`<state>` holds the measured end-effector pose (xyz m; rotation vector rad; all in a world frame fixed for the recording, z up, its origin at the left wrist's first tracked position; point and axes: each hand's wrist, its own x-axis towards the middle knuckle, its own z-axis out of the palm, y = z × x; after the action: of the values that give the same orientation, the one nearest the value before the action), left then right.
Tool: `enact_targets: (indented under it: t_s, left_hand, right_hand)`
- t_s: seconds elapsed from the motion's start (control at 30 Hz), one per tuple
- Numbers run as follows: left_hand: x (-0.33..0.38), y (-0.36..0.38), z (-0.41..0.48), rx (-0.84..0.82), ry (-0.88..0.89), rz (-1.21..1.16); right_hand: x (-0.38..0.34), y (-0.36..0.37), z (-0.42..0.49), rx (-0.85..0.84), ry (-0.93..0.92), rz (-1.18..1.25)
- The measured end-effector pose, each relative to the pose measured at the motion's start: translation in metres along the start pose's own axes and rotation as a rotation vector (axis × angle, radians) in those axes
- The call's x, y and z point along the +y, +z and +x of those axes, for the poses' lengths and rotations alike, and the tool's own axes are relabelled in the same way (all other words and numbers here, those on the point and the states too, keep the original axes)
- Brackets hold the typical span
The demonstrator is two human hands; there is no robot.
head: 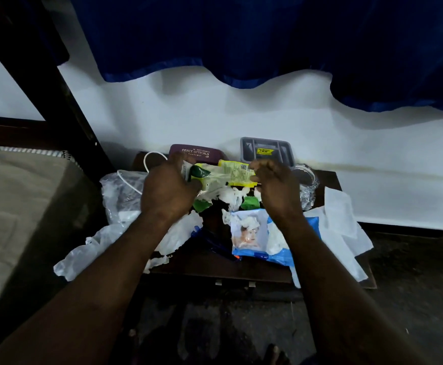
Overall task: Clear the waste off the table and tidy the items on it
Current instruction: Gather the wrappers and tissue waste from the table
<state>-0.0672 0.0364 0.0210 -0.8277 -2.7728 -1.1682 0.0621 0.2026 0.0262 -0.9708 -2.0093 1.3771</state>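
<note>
On the left edge of a small dark wooden bench (215, 270), a crumpled clear plastic bag (120, 196) spills over the side, apart from either hand. The left hand (167, 188) curls around the left end of a crumpled green-and-white plastic wrapper (210, 180), held just above the litter at the bench's middle. Beside it, a yellow printed plastic packet (237, 172) is pinched at its right end by the right hand (275, 185), so the two hands sit apart with the waste spanning the gap between them. Both pieces look feather-light, limp and slick. They seem likely to slip, or to shed the torn white paper scraps (231, 196) beneath them, unless bunched into a fist rather than taken by an edge. Nearer the person, by the right forearm, lies a blue-and-white wipes packet (257, 238), which looks soft and easy to lift flat. Farther right, a white paper sheet (341, 225) droops off the bench, apart from both hands.
</note>
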Motion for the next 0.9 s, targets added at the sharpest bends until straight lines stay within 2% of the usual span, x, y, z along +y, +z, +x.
enact_targets:
  t_s: [0.1, 0.23, 0.37, 0.5, 0.7, 0.8, 0.9]
  left_hand:
    - [-0.004, -0.003, -0.001, 0.077, 0.133, 0.114]
    - [-0.006, -0.004, 0.005, 0.042, 0.220, 0.217]
    - [-0.007, -0.004, 0.011, -0.073, 0.197, 0.348]
    - [-0.006, -0.004, 0.008, -0.067, 0.182, 0.376]
    - [-0.001, -0.004, 0.003, -0.058, 0.250, 0.360]
    - [0.006, -0.006, 0.000, -0.059, 0.355, 0.244]
    - [0.010, -0.006, 0.000, -0.112, 0.456, 0.201]
  right_hand:
    - [0.011, -0.005, 0.015, 0.104, -0.145, -0.467]
    - [0.020, 0.000, 0.029, -0.061, -0.011, -0.678]
    - [0.022, 0.005, 0.029, -0.051, -0.071, -0.692]
    - [0.023, 0.008, 0.032, -0.019, -0.123, -0.708]
    - [0.007, 0.009, 0.025, 0.167, -0.337, -0.515]
    - [-0.009, 0.012, 0.015, 0.069, -0.508, -0.493]
    - [-0.018, 0.014, 0.009, -0.057, -0.691, -0.584]
